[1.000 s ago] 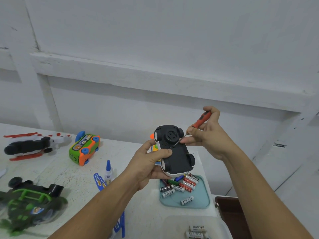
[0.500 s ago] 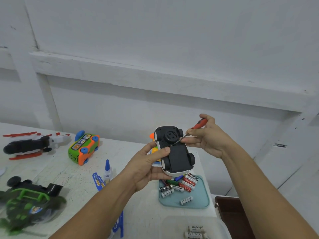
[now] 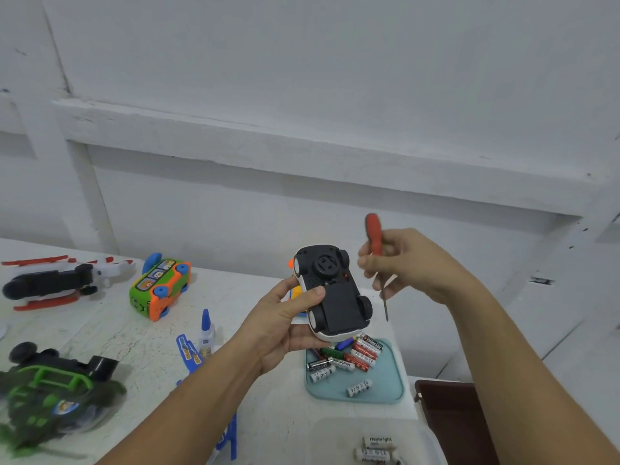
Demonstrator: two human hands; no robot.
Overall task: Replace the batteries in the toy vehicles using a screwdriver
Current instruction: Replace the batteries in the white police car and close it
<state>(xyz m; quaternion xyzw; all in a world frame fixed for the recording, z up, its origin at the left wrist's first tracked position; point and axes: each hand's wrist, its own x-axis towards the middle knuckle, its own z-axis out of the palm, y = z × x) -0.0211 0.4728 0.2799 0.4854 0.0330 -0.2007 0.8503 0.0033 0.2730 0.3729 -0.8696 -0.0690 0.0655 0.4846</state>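
- 2 bare hands are hovering above the far edge of a white, speckled table (image 3: 235, 290), each one holding something.
- The left hand (image 3: 281, 327) is gripping a small white plastic toy car (image 3: 330, 293) in the air, thumb lying across its underside and fingers curling round behind the body.
- The toy car is facing the camera belly-up, tilting so that its nose is pointing up and away.
- Its chassis is showing matte black, with 4 black wheels at the corners, a round disc with a cross pattern near the nose, and a flat rectangular panel filling the rear half.
- A tiny red spot is showing near the middle of the chassis, and a white shell is peeking out round the lower edge.
- The right hand (image 3: 412, 266) is pinching a slim screwdriver with a red handle (image 3: 373, 233), handle pointing up and metal tip pointing down.
- The tip is hanging just beside the car's right rear wheel, apart from it; the fingers are looking slightly blurred.
- Directly under the car, a square teal tray (image 3: 389, 380) is holding a loose heap of AA batteries (image 3: 345, 357) in red, white, black and green wrappers.
- Further left, a green and orange toy bus (image 3: 161, 286) is lying on its side, near a black, white and red toy helicopter (image 3: 57, 283).
- A dark green toy vehicle (image 3: 50, 391) is sitting at the near left edge.
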